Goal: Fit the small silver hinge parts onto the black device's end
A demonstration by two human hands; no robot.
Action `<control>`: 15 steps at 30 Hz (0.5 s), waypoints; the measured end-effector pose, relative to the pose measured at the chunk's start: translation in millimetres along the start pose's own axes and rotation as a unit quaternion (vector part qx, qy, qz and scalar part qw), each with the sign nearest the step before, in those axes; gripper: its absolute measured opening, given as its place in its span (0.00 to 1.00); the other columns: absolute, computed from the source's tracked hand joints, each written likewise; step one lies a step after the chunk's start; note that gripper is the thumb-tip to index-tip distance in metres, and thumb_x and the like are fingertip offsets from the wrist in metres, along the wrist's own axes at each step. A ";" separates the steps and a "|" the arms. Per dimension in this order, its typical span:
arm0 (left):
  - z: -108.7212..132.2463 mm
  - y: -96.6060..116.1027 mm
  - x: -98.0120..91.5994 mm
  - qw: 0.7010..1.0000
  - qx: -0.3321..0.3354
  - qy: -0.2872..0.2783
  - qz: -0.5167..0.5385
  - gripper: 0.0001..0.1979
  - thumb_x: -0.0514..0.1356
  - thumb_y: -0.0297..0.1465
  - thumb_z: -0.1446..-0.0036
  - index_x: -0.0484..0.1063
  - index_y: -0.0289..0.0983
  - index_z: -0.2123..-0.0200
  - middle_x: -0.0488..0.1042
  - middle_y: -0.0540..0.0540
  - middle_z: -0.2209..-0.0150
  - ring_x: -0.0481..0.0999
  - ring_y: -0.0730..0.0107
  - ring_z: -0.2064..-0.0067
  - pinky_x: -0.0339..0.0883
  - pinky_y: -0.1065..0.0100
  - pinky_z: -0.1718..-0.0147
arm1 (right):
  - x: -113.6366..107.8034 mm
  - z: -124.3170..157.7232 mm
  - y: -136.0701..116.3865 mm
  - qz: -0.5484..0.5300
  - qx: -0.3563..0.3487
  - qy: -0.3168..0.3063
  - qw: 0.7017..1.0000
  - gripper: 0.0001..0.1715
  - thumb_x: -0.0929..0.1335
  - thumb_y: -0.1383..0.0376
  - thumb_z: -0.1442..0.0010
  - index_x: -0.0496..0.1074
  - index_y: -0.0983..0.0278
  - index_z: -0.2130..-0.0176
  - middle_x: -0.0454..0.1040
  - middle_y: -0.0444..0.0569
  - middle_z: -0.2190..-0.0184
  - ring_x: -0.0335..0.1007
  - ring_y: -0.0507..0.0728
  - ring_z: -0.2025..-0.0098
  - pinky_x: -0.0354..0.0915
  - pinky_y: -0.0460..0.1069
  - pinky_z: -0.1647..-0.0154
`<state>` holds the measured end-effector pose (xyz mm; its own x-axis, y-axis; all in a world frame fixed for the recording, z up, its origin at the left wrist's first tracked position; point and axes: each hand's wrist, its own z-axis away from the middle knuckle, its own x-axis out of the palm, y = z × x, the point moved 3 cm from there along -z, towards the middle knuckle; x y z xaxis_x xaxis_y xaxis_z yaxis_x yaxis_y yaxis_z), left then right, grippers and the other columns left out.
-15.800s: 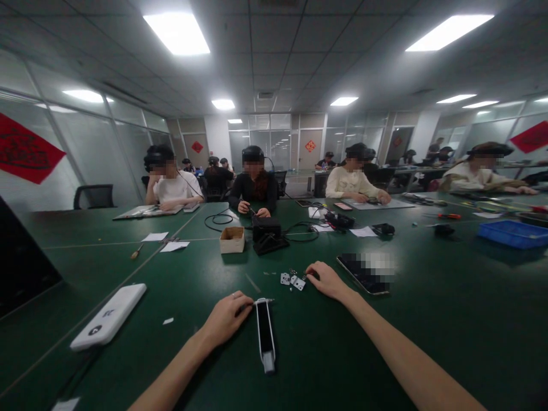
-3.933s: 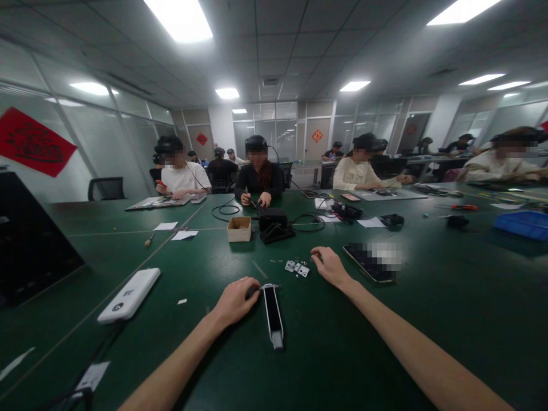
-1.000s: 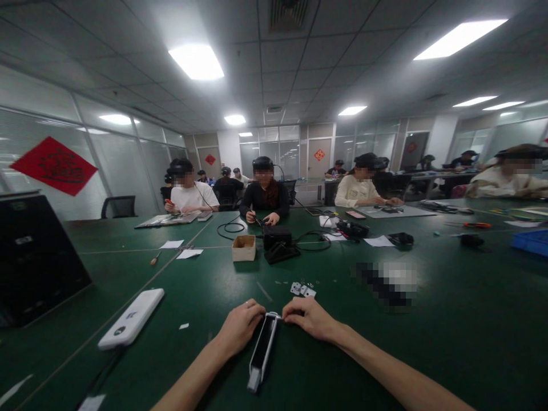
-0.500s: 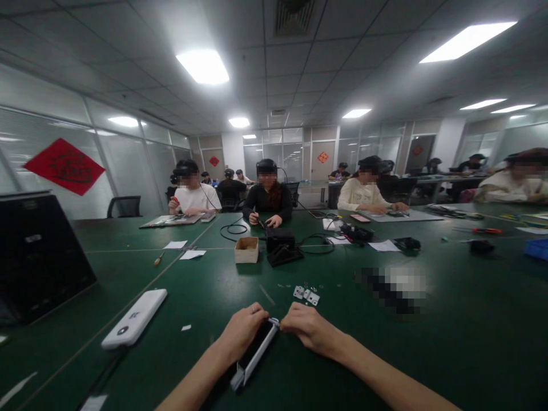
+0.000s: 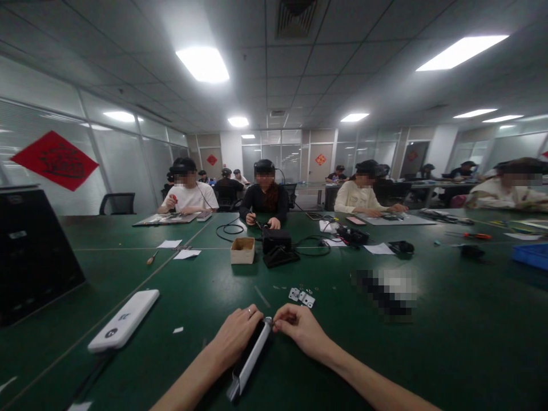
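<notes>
A long, narrow bar-like part (image 5: 252, 361), white along one side and dark along the other, slants across the green table in front of me. My left hand (image 5: 238, 331) is closed around its dark side near the far end, a ring on one finger. At that same end, my right hand (image 5: 299, 328) makes a pinch with thumb and forefinger, close against the bar's tip. Whatever the right fingertips hold is too small to make out. Just beyond my hands lie small white metal plates with holes (image 5: 302, 297) and several tiny rings.
A white power bank-like box (image 5: 125, 321) with a cable lies left, near a black panel (image 5: 36, 251). Farther off are a small cardboard box (image 5: 242, 252), a black device (image 5: 277, 242) and cables. Co-workers sit across the table. A blue tray (image 5: 531, 260) stands far right.
The bar has turned slightly, showing more of its white side. My right-hand fingers have shifted into a clearer pinch at its tip. The whole view has moved a little.
</notes>
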<state>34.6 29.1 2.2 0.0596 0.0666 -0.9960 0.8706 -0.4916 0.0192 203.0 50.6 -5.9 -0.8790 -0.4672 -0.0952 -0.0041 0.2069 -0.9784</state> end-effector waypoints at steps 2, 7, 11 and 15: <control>-0.8 2.4 -1.1 1.000 0.010 0.003 -0.028 0.11 0.49 0.23 0.38 0.64 0.39 0.55 0.68 0.45 0.56 0.71 0.65 0.59 0.62 0.65 0.60 | 2.4 -1.6 2.7 -0.034 0.022 0.015 0.999 0.18 0.73 0.54 0.53 0.71 0.65 0.69 0.75 0.45 0.74 0.70 0.53 0.70 0.63 0.47 0.68; -2.3 6.7 -0.1 0.995 0.020 0.027 -0.090 0.10 0.46 0.22 0.36 0.64 0.36 0.57 0.69 0.43 0.57 0.72 0.62 0.58 0.63 0.63 0.60 | 10.9 0.7 7.9 -0.142 0.072 0.086 0.984 0.21 0.75 0.54 0.58 0.70 0.67 0.71 0.73 0.46 0.76 0.60 0.48 0.77 0.56 0.45 0.76; -2.2 10.2 4.4 0.991 0.017 0.047 -0.125 0.10 0.46 0.21 0.36 0.65 0.35 0.57 0.70 0.41 0.58 0.72 0.58 0.57 0.63 0.61 0.60 | 20.6 7.2 10.8 -0.238 0.104 0.134 0.956 0.18 0.75 0.59 0.60 0.70 0.67 0.71 0.72 0.47 0.74 0.59 0.48 0.77 0.56 0.45 0.77; -1.6 17.3 3.9 0.989 0.008 0.063 -0.132 0.11 0.46 0.21 0.36 0.66 0.34 0.58 0.70 0.40 0.58 0.72 0.59 0.56 0.62 0.62 0.60 | 25.4 11.6 16.1 -0.295 0.115 0.171 0.933 0.15 0.74 0.61 0.60 0.70 0.66 0.73 0.71 0.48 0.74 0.60 0.49 0.77 0.57 0.46 0.77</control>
<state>50.6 22.2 -1.2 -0.1083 0.3020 -0.9471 0.8562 -0.4557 -0.2432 186.1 32.1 -26.2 -0.8571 -0.1309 0.4983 -0.4676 -0.2087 -0.8590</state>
